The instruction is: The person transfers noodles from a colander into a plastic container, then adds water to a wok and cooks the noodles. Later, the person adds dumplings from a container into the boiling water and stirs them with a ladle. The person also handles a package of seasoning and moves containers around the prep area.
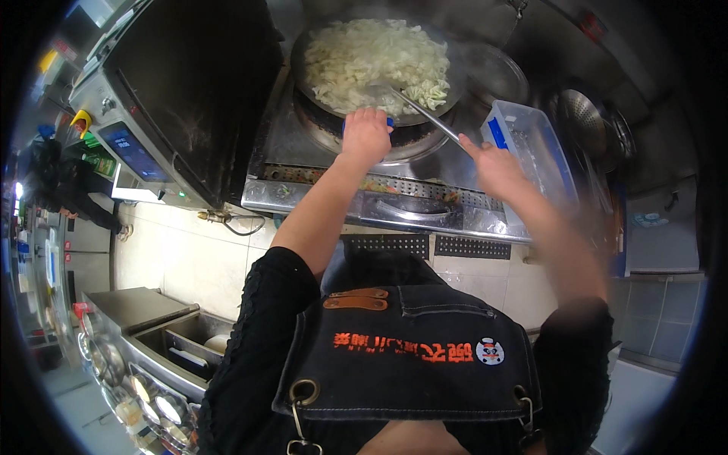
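Note:
A large wok (297,68) sits on the range, filled with chopped pale cabbage (375,57) under light steam. My left hand (367,136) is closed at the wok's near rim over something blue, perhaps a cloth, that shows on both sides of the fingers. In my right hand (495,168) is the long metal handle of a cooking utensil (426,114), with the forefinger stretched along it. The utensil's head lies among the cabbage near the wok's front and is partly hidden, so I cannot tell if it is a ladle or a spatula.
A clear plastic bin (534,142) with a blue clip stands just right of my right hand. Farther right is a perforated strainer (577,114). A large steel oven (187,96) borders the range on the left. Another person's dark-trousered leg (94,210) shows at far left.

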`<state>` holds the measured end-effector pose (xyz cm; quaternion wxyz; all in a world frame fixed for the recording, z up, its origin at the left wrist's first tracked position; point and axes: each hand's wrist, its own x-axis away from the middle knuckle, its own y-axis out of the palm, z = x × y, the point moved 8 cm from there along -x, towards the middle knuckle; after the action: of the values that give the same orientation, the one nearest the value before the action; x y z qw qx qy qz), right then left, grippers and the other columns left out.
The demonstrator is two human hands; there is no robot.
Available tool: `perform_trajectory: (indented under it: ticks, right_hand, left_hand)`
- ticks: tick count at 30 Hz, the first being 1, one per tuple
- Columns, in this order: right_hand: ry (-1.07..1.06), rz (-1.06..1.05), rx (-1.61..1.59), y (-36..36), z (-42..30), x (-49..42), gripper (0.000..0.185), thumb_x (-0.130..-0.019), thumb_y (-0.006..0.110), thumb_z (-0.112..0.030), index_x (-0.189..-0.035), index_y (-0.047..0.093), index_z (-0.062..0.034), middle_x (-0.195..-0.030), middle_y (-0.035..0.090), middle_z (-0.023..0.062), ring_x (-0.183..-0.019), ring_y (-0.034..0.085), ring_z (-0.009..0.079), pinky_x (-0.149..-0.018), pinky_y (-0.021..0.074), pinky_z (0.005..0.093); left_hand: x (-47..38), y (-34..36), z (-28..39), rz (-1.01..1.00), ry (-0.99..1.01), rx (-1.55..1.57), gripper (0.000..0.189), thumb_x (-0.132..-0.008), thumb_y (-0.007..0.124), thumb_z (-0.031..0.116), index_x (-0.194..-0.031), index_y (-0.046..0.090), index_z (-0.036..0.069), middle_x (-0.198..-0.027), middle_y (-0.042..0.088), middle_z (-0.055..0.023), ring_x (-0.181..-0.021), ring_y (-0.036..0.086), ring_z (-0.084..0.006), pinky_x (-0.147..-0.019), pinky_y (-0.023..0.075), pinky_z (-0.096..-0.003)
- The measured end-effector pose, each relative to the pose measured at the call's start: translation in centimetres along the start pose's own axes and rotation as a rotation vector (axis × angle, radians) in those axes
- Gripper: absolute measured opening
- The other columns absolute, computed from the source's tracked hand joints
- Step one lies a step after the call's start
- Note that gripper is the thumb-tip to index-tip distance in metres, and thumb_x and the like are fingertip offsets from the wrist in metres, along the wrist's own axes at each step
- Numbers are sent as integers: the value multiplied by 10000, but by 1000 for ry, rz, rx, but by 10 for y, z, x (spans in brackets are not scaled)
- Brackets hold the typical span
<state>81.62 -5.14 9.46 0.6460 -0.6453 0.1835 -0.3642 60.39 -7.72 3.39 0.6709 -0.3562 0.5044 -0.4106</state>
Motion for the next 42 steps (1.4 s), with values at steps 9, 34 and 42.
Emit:
perform_trajectory:
  ticks: [9,34,42]
  right_hand:
    - [30,204,-374,12,13,-23,706,-751,535,27,-1421,402,-148,-1061,615,205,-948,606,384,-837,484,440]
    - [184,292,-397,18,54,-36,745,-763,573,-7,-1459,336,-129,-1105,604,241,-987,593,393,-876,477,436]
    - [165,88,-584,78,65,1,739,-802,569,1,-1474,274,-92,-1224,552,261,-1088,570,393,-952,449,401]
  left_hand:
    - [2,1,-2,-8,2,42,199,-843,629,229,-923,596,50,-947,595,-111,-979,546,-300,-877,389,-421]
    - [125,-31,-56,398,-283,400,269,-821,649,57,-1080,589,23,-1094,571,-168,-1057,526,-325,-918,422,-393]
    - [396,174,-98,-415,-1233,363,327,-840,499,99,-1162,523,44,-1038,655,-230,-959,637,-400,-824,496,-457]
